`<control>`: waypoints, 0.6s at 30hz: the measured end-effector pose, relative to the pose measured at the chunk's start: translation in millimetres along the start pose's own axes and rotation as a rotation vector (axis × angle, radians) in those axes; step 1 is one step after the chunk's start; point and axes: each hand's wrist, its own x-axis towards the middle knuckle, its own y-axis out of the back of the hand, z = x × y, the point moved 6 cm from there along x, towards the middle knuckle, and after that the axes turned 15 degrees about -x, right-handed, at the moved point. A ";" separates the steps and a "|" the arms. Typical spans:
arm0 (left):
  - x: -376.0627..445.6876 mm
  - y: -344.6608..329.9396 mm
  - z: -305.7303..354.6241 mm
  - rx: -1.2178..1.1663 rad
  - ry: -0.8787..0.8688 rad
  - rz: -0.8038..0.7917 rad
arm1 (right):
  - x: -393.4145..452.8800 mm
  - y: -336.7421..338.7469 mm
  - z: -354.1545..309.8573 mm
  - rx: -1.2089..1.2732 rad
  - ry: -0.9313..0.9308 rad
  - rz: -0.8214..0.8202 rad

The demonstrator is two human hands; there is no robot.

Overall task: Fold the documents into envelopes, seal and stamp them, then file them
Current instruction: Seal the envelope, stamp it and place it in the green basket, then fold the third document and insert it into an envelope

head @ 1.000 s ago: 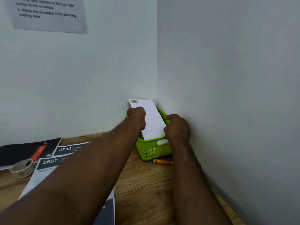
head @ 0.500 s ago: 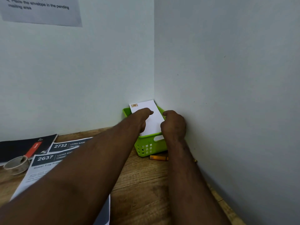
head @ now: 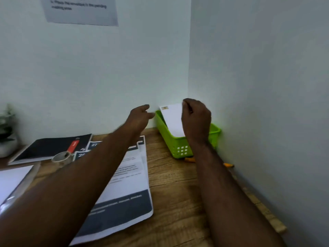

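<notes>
One white envelope (head: 173, 120) leans tilted inside the one green basket (head: 179, 148), a small stamp (head: 164, 108) at its upper corner. The right hand (head: 195, 120) hovers in front of the envelope with fingers curled (whether it grips the envelope's edge I cannot tell). The left hand (head: 139, 116) hangs just left of the basket, fingers loose, holding nothing. Left of the basket lie printed sheets (head: 131, 175), one tape roll (head: 61, 157) and one dark booklet (head: 51, 147). One orange pen (head: 189, 159) lies at the basket's near side.
</notes>
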 end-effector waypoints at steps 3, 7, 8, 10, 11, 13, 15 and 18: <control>-32.8 71.3 -5.2 0.253 -0.108 0.043 | -46.5 -36.2 -59.4 0.084 0.228 -0.264; -63.4 139.3 -23.4 0.691 -0.136 0.035 | -114.1 -88.7 -90.2 0.110 0.412 -0.719; -67.4 149.8 -31.1 0.770 -0.105 0.022 | -130.0 -100.3 -89.3 0.077 0.427 -0.879; -71.1 161.0 -45.4 0.856 -0.064 -0.018 | -155.0 -116.7 -80.7 -0.001 0.472 -1.144; -70.6 163.2 -50.3 0.890 -0.059 -0.048 | -161.2 -120.2 -77.0 -0.023 0.492 -1.220; -67.0 165.0 -56.6 0.967 -0.039 -0.115 | -162.8 -121.3 -71.3 -0.043 0.514 -1.268; -61.9 167.2 -58.2 1.024 -0.030 -0.137 | -157.3 -119.8 -66.8 -0.045 0.514 -1.265; -56.8 172.1 -60.1 1.066 -0.029 -0.113 | -152.3 -119.7 -63.8 -0.041 0.516 -1.286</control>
